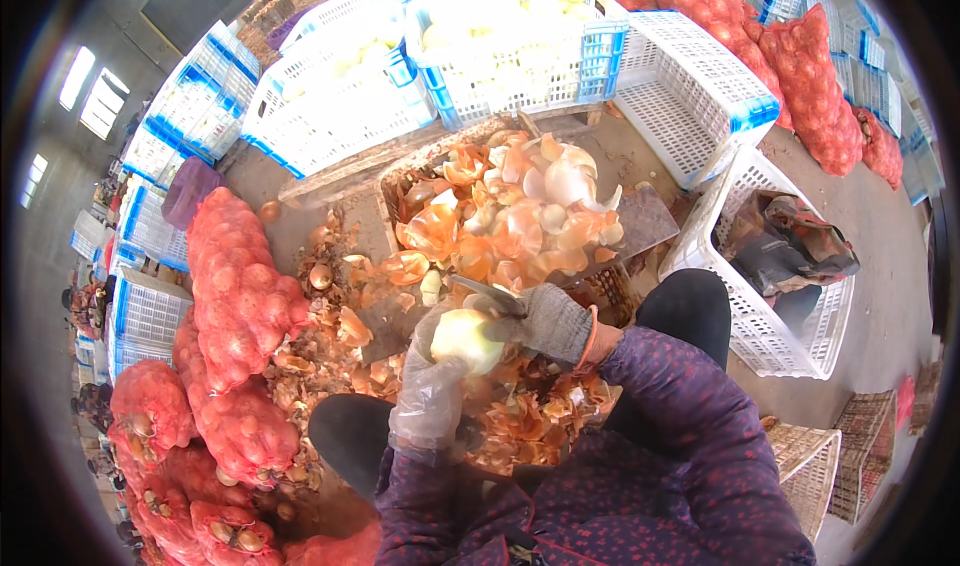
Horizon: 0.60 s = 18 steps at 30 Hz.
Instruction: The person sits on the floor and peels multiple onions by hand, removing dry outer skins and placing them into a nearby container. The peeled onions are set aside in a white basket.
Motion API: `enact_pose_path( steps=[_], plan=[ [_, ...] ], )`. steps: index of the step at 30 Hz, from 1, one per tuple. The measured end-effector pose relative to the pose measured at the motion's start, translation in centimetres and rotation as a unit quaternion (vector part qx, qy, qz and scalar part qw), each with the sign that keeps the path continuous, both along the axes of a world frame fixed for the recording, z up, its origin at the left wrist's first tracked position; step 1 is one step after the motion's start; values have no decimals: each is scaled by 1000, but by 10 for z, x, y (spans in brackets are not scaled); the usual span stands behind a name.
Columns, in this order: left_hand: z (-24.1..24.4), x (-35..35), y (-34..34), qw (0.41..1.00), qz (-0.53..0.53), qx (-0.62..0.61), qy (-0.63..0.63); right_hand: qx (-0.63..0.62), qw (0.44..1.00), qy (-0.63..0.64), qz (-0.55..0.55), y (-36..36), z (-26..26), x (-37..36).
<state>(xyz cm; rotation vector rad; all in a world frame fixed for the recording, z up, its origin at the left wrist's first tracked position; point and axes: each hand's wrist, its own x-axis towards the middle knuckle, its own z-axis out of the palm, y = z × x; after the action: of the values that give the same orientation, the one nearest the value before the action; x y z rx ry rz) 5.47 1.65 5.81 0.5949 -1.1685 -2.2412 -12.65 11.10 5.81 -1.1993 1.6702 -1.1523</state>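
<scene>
A peeled, pale onion (466,339) rests in my left hand (429,393), which wears a thin translucent plastic glove. My right hand (553,322), in a grey knitted glove, grips a knife (484,290) whose blade points up and left, just above the onion. The right thumb touches the onion's side. The knife's handle is mostly hidden inside the right glove. Beyond both hands lies a heap of orange and white onion skins (510,213) in a crate. More loose skins (525,431) lie between my knees.
Red mesh sacks of onions (240,288) are stacked at left. White-and-blue plastic crates (510,71) holding pale onions stand ahead on wooden boards. An empty white crate (690,93) lies tipped at upper right. Another white crate (780,326) beside my right knee has a dark bag (787,243) over it.
</scene>
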Motion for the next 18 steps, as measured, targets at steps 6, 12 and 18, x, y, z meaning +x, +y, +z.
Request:
enact_pose_path(
  steps=[6, 12, 18],
  plan=[
    [20, -8, 4, 996, -69, -20, -58, -8, 994, 103, -40, -2, -17, 0],
    [25, -25, 15, 997, -60, 46, 18, -130, 976, 95, -143, -7, -11, -7],
    [-10, -11, 7, 995, -24, 85, -44, -12, 993, 50, -103, -20, -15, -5]
  ],
)
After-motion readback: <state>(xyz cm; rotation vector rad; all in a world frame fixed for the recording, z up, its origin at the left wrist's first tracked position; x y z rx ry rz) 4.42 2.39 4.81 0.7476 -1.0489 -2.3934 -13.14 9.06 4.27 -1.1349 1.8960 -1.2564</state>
